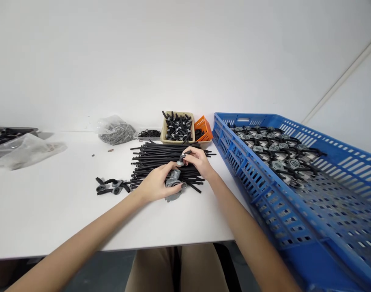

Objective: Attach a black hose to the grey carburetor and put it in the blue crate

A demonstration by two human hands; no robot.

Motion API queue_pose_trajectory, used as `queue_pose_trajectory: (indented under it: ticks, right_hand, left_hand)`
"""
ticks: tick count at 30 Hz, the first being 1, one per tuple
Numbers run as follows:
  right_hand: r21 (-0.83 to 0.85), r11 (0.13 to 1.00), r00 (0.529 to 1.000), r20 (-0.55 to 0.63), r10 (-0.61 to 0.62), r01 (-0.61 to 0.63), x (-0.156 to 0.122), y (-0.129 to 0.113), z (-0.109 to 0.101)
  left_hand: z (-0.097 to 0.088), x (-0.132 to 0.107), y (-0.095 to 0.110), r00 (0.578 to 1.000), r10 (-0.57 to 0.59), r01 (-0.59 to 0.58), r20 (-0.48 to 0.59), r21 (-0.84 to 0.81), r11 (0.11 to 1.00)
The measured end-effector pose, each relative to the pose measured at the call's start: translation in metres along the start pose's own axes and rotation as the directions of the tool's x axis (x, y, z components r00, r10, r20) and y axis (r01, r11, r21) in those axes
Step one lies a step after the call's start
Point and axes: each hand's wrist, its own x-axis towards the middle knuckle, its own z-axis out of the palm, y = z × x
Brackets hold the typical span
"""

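Observation:
My left hand (155, 182) is closed around a grey metal carburetor body (174, 197), its thumb across the near side and its fingers behind. Just above the top of that body, my right hand (199, 160) pinches a small cap (180, 163) with a black rubber elbow and a pale ring. Whether the cap touches the body, I cannot tell. Beneath and behind both hands lies a wide pile of black rubber hoses (161, 153). Several loose black elbow pieces with grey rings (116, 190) rest on the table left of my left hand.
A blue crate (249, 178) on the right holds rows of carburetors (275, 148). Along the wall stand a beige bin (162, 136) of elbow caps, an orange basket (207, 127), a clear tray (149, 134) and a plastic bag (116, 132) of small parts. Farther left lies another plastic bag (27, 150).

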Motion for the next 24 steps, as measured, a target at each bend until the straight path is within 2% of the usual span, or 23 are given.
queue_pose_trajectory:
  ticks: [7, 17, 24]
  right_hand:
    - [0.097, 0.976, 0.964, 0.2, 0.174, -0.196, -0.005, -0.006, 0.0]
    - [0.132, 0.957, 0.948, 0.227, 0.224, -0.258, -0.01, -0.008, -0.003]
    - [0.093, 0.966, 0.951, 0.221, 0.216, -0.241, -0.012, -0.007, -0.003]
  left_hand:
    - [0.009, 0.002, -0.005, 0.995, -0.029, 0.012, -0.1, -0.16, 0.987]
    - [0.011, -0.002, -0.013, 0.991, 0.015, -0.042, -0.13, -0.213, 0.976]
    - [0.01, -0.003, -0.015, 0.994, 0.03, -0.053, -0.105, -0.216, 0.975]
